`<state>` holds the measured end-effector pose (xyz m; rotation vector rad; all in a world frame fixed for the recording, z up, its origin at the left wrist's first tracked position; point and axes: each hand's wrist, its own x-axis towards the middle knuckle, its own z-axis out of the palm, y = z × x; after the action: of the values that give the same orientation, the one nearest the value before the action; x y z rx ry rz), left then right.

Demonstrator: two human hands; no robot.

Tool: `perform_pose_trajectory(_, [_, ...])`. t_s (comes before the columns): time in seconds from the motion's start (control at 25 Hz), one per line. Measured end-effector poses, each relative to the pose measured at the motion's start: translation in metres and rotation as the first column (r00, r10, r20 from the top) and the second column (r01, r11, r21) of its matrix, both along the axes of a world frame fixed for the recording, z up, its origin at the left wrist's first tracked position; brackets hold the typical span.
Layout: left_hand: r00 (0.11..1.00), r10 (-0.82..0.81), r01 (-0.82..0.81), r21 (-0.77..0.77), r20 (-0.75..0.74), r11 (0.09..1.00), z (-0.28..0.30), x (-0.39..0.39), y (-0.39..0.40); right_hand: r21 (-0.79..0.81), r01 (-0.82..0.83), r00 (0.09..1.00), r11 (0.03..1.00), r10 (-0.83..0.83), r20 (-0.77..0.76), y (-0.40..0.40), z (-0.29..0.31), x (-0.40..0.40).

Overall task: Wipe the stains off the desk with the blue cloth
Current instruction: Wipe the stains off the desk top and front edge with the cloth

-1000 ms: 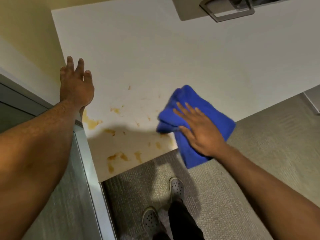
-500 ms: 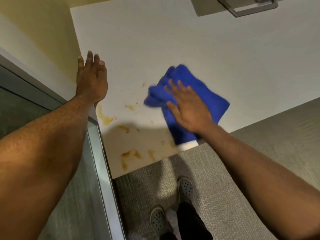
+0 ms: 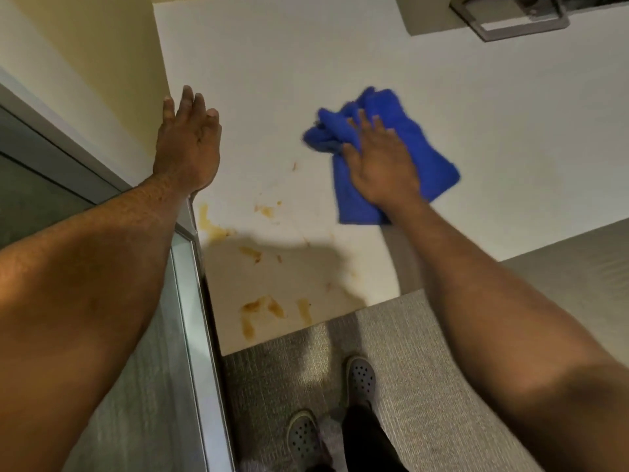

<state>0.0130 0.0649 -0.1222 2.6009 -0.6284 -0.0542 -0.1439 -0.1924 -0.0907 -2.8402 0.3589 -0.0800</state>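
Observation:
A crumpled blue cloth (image 3: 391,107) lies on the white desk (image 3: 340,56). My right hand (image 3: 381,161) presses flat on the cloth, fingers spread, covering its middle. Brown-orange stains (image 3: 262,306) mark the desk's near left corner, with more stains (image 3: 212,229) along the left edge and small spots (image 3: 265,210) between the edge and the cloth. The cloth sits to the right of and beyond the stains. My left hand (image 3: 187,148) rests flat at the desk's left edge by the wall, holding nothing.
A yellow wall (image 3: 85,63) and a grey metal-framed partition (image 3: 190,301) border the desk on the left. A grey metal stand (image 3: 510,18) sits at the desk's far right. Below the desk's front edge are grey carpet (image 3: 425,352) and my shoes (image 3: 360,376).
My right hand has slid the cloth away from the front edge, up and slightly left across the desk. The cloth bunched at its left side. My left hand stayed at the left edge.

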Motion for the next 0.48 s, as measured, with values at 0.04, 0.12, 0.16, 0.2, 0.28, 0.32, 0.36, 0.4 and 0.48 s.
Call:
perform_pose_trajectory(0.04, [1.000, 0.010, -0.010, 0.022, 0.010, 1.000, -0.001, 0.001, 0.000, 0.004, -0.089, 0.996, 0.996, 0.089, 0.000, 0.023, -0.001, 0.002])
perform_pose_trajectory(0.12, [0.999, 0.037, -0.037, 0.036, 0.005, 0.999, -0.003, 0.002, 0.002, 0.041, -0.276, 0.961, 0.960, 0.276, -0.014, 0.056, -0.001, -0.027])
perform_pose_trajectory(0.16, [0.999, 0.044, -0.044, 0.020, -0.003, 0.999, -0.002, 0.001, 0.003, 0.065, -0.361, 0.932, 0.930, 0.363, -0.019, 0.063, 0.000, -0.056])
perform_pose_trajectory(0.2, [0.999, 0.042, -0.042, 0.000, -0.013, 0.999, -0.002, 0.000, 0.004, 0.086, -0.420, 0.907, 0.903, 0.422, -0.002, 0.059, 0.000, -0.085])
perform_pose_trajectory(0.28, [0.999, 0.027, -0.028, -0.029, -0.025, 0.999, 0.000, -0.002, 0.004, 0.121, -0.423, 0.906, 0.898, 0.422, 0.032, 0.022, 0.002, -0.113])
perform_pose_trajectory(0.32, [0.999, 0.028, -0.029, -0.037, -0.016, 0.999, 0.000, -0.003, 0.004, 0.126, -0.353, 0.936, 0.927, 0.352, 0.034, -0.002, 0.001, -0.105])
perform_pose_trajectory(0.36, [1.000, 0.025, -0.025, -0.038, 0.002, 0.999, -0.001, -0.004, 0.005, 0.116, -0.247, 0.969, 0.962, 0.246, 0.023, -0.021, 0.002, -0.089])
perform_pose_trajectory(0.4, [1.000, 0.013, -0.012, -0.056, 0.014, 0.998, -0.001, -0.004, 0.004, 0.088, -0.135, 0.991, 0.987, 0.136, -0.004, -0.034, 0.005, -0.066])
perform_pose_trajectory(0.48, [1.000, -0.007, 0.004, -0.151, -0.023, 0.988, -0.002, -0.003, 0.003, 0.014, -0.027, 0.999, 1.000, 0.027, -0.039, -0.033, 0.005, -0.015])
